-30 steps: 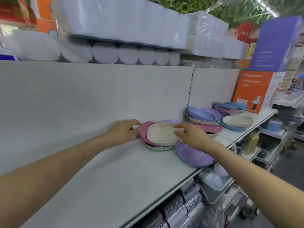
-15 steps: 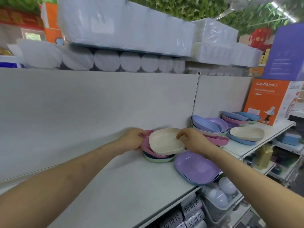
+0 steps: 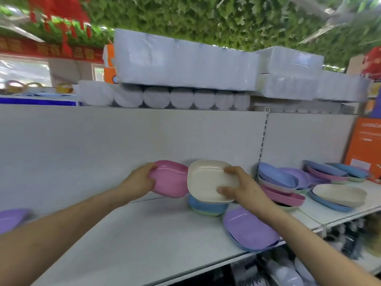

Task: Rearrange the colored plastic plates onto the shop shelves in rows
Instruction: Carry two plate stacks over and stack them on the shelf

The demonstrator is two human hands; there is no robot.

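My left hand (image 3: 139,180) grips a pink plate (image 3: 171,179) by its left edge and holds it tilted above the white shelf (image 3: 144,240). My right hand (image 3: 239,186) grips a cream plate (image 3: 206,182) by its right rim, with the thumb on the inside. Under the cream plate a blue plate (image 3: 206,205) lies on a green one. A purple plate (image 3: 249,230) on a blue one sits at the shelf's front edge, below my right wrist.
Several mixed plates (image 3: 288,182) are heaped to the right past the upright, with a cream plate (image 3: 340,195) on blue nearer the front. Another purple plate (image 3: 12,219) lies at far left. An orange box (image 3: 365,145) stands at right. Wrapped white packs (image 3: 185,62) fill the shelf above.
Both hands have lifted their plates off the stack. The pink plate has come out to the left from under the cream one, and the blue plate below is now uncovered.
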